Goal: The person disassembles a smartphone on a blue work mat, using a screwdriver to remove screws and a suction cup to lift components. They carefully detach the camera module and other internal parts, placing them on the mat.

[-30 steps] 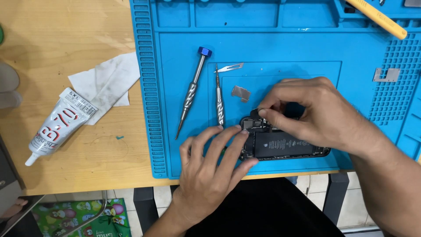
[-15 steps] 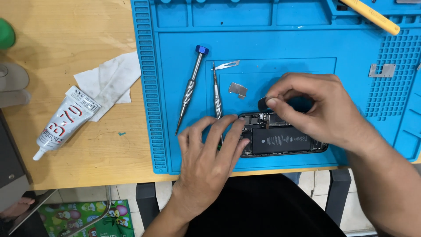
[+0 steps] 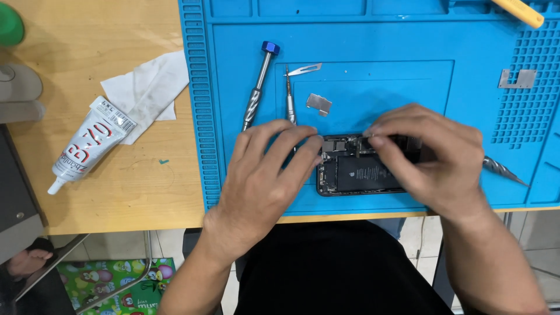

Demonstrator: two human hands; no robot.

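**Holding an opened phone steady on the blue mat**

Working from the head view, I see the opened phone [image 3: 361, 172] lying flat near the front edge of the blue mat [image 3: 373, 52], insides up. My left hand [image 3: 265, 175] rests on the mat with its fingertips [image 3: 312, 153] pressed against the phone's left end, grip loose and flat, holding nothing. My right hand [image 3: 434, 160] covers the phone's right half, fingers pinched at its top edge; whether anything small sits in that pinch I cannot tell.

I judge that steady sideways bracing from the left and a light pinch on the right serve best here.

Behind the phone lie a small metal plate [image 3: 319, 103], tweezers [image 3: 290, 93] and a screwdriver [image 3: 256, 90]. The mat's moulded compartments [image 3: 291, 7] along its far edge look empty where visible. Left of the mat, on the desk [image 3: 116, 186], a glue tube [image 3: 87, 143] lies beside a tissue [image 3: 149, 90].
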